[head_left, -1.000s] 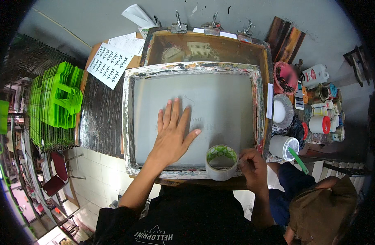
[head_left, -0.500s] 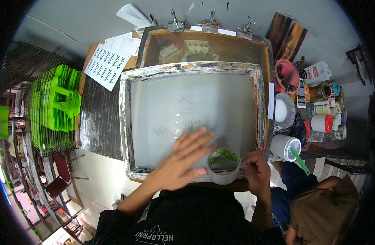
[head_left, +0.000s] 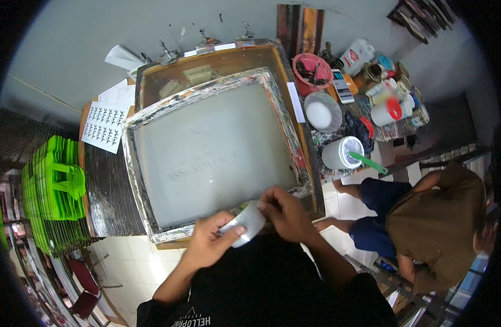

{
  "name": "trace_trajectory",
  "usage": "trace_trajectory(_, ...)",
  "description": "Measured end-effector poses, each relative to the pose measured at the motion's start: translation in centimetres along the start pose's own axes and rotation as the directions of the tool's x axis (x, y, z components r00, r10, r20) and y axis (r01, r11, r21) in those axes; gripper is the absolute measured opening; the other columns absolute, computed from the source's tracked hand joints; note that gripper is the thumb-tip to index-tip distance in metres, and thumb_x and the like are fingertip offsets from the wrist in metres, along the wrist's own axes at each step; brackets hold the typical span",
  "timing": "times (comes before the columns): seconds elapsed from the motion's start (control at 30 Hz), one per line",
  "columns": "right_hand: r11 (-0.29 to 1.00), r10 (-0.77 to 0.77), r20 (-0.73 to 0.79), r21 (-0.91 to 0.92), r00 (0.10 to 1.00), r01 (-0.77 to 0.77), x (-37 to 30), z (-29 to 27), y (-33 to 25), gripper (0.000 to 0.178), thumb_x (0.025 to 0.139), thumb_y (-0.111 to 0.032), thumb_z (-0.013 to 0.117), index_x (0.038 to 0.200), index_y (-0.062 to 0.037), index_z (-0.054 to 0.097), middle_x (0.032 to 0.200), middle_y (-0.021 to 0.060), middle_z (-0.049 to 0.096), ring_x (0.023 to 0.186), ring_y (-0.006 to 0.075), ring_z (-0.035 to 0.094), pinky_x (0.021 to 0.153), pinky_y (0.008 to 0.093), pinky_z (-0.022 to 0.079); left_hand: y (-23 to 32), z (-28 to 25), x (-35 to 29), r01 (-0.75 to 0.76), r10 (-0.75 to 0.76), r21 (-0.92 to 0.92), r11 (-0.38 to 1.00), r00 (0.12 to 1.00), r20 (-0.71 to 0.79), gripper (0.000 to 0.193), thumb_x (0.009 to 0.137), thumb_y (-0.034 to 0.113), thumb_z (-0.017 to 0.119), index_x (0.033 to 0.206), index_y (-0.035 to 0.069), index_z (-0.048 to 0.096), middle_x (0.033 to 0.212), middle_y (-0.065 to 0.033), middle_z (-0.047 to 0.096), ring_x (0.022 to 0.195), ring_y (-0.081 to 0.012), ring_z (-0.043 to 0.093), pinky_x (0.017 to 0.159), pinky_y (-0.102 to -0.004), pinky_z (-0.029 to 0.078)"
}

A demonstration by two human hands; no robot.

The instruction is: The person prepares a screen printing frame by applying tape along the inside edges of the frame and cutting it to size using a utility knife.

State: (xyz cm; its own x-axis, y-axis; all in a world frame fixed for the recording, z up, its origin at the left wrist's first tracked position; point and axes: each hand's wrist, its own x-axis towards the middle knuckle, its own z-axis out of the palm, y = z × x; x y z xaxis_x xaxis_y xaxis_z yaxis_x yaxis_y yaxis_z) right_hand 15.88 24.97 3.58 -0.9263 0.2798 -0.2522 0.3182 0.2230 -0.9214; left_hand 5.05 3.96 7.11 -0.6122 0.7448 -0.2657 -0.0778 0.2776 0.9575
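Observation:
A wide roll of clear tape (head_left: 252, 224) is tilted in front of my body, over the near edge of a screen printing frame (head_left: 132, 173). My left hand (head_left: 211, 240) grips the roll from its left side, thumb across the outer face. At the roll's right edge, my right hand (head_left: 286, 213) is closed in a pinch; a loose tape end there is too fine to make out. The paint-stained frame holds grey mesh (head_left: 212, 141) with faint lettering and lies on a larger wooden-edged board (head_left: 147, 87).
Metal hinge clamps (head_left: 204, 39) line the board's far edge. Right of it stand a pink basket (head_left: 311, 71), a bowl (head_left: 322, 111), a white tub (head_left: 340, 152) with a green spatula, and several jars. Printed sheets (head_left: 105, 124) lie left. A person (head_left: 436, 223) sits at right.
My left hand has left its spread pose over the mesh and now grips the tape roll. The roll has tipped over. The whole view has turned, so the frame appears slanted and farther left.

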Motion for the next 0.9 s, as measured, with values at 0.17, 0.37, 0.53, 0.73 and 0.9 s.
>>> trace_trajectory(0.17, 0.976, 0.006, -0.144, -0.213, 0.989, -0.037, 1.3, -9.2, 2.2, 0.013, 0.094, -0.013, 0.071, 0.098, -0.001, 0.067, 0.086, 0.0073, 0.07, 0.078, 0.0154, 0.063, 0.075, 0.0322, 0.052, 2.7, -5.0, 0.7, 0.027, -0.109, 0.439, 0.898, 0.981, 0.162, 0.029, 0.092, 0.025, 0.072, 0.101, -0.003, 0.071, 0.072, -0.0196, 0.07, 0.061, -0.0278, 0.07, 0.06, -0.0395, 0.053)
trace_trajectory(0.37, 0.897, 0.093, -0.282, -0.392, 0.955, -0.203, 0.9, -8.6, 3.3, 0.014, 0.091, -0.012, 0.073, 0.095, 0.0011, 0.07, 0.085, 0.0163, 0.073, 0.078, 0.0262, 0.07, 0.073, 0.0369, 0.052, 3.9, -1.6, 2.6, 0.089, -0.128, 0.55, 0.831, 0.991, 0.033, 0.024, 0.086, 0.02, 0.069, 0.093, -0.003, 0.068, 0.056, -0.0176, 0.054, 0.05, -0.0212, 0.051, 0.052, -0.0395, 0.039)
trace_trajectory(0.53, 0.861, 0.033, -0.367, -0.462, 0.929, -0.213, 0.3, -7.1, 3.7, 0.021, 0.089, -0.016, 0.075, 0.1, 0.0004, 0.07, 0.089, 0.0179, 0.074, 0.083, 0.0315, 0.072, 0.076, 0.0418, 0.053, 4.3, -1.1, 2.8, 0.116, -0.165, 0.608, 0.785, 0.986, 0.024, 0.027, 0.086, 0.022, 0.069, 0.094, -0.003, 0.068, 0.056, -0.0186, 0.055, 0.049, -0.0249, 0.051, 0.054, -0.0413, 0.04)
trace_trajectory(0.73, 0.85, -0.094, -0.51, -0.488, 0.855, -0.198, -0.1, -6.7, 4.9, 0.027, 0.088, -0.024, 0.078, 0.103, -0.0032, 0.07, 0.087, 0.0139, 0.073, 0.082, 0.0307, 0.071, 0.078, 0.0423, 0.053, 4.6, -0.6, 3.1, 0.148, -0.196, 0.646, 0.748, 0.981, 0.002, 0.03, 0.085, 0.023, 0.068, 0.099, -0.004, 0.071, 0.058, -0.0227, 0.058, 0.052, -0.0329, 0.058, 0.059, -0.044, 0.047)
trace_trajectory(0.9, 0.976, 0.066, -0.466, -0.153, 0.882, -0.154, -0.5, -7.3, 7.4, 0.031, 0.09, -0.028, 0.076, 0.109, -0.0039, 0.07, 0.096, 0.0136, 0.071, 0.088, 0.0317, 0.067, 0.081, 0.0412, 0.051, 3.9, -0.7, 2.6, 0.132, -0.147, 0.578, 0.805, 0.989, -0.021, 0.033, 0.085, 0.024, 0.068, 0.101, -0.004, 0.071, 0.061, -0.0249, 0.061, 0.055, -0.0377, 0.062, 0.062, -0.0452, 0.049)
